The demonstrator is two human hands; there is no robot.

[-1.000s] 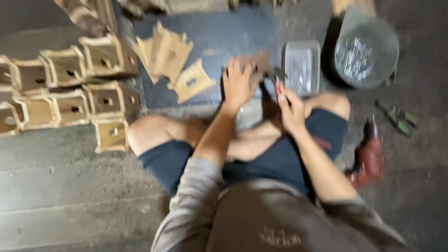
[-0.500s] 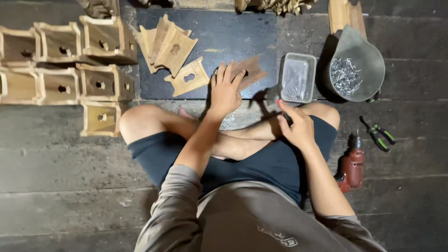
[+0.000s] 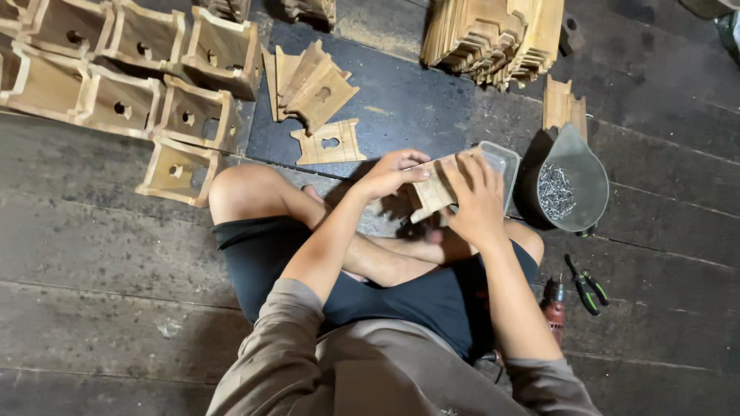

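While both hands grip wood piece (image 3: pixel 433 190), nail scoop (image 3: pixel 570 189) sits rt.

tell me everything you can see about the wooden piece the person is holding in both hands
The wooden piece is a small flat panel of pale, unfinished wood, much like the cut panels lying on the dark board ahead. It is held tilted above the person's crossed legs, in front of a clear plastic tub. The left hand grips its left end with fingers across the top edge, and the right hand covers its right side, hiding part of it. Its full outline cannot be made out.
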